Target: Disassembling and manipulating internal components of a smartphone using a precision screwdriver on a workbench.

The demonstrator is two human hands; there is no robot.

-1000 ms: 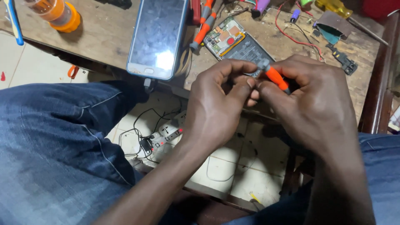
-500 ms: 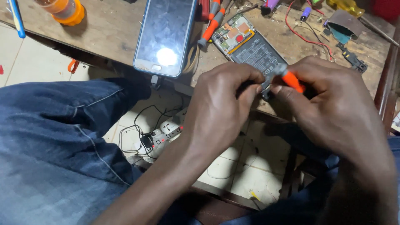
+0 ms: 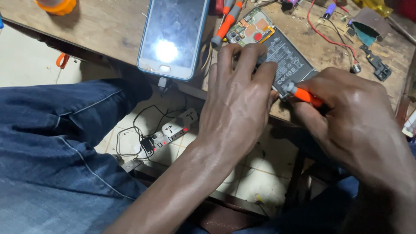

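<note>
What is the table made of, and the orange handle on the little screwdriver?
The table looks like bare wood: brown, with visible grain, scratches and stains, and no shine. The screwdriver in the right hand seems to have a smooth plastic handle, bright orange with a slight gloss, and a grey tip that is probably metal.

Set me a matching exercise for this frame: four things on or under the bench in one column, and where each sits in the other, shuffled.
Things:
1. opened phone
2. orange-handled screwdriver
3. intact phone
4. power strip

Places:
A. on the floor under the bench
B. held in the right hand
C. under the left hand fingers
D. screen up, bench's near edge

Pairs: 1-C, 2-B, 3-D, 4-A
</note>
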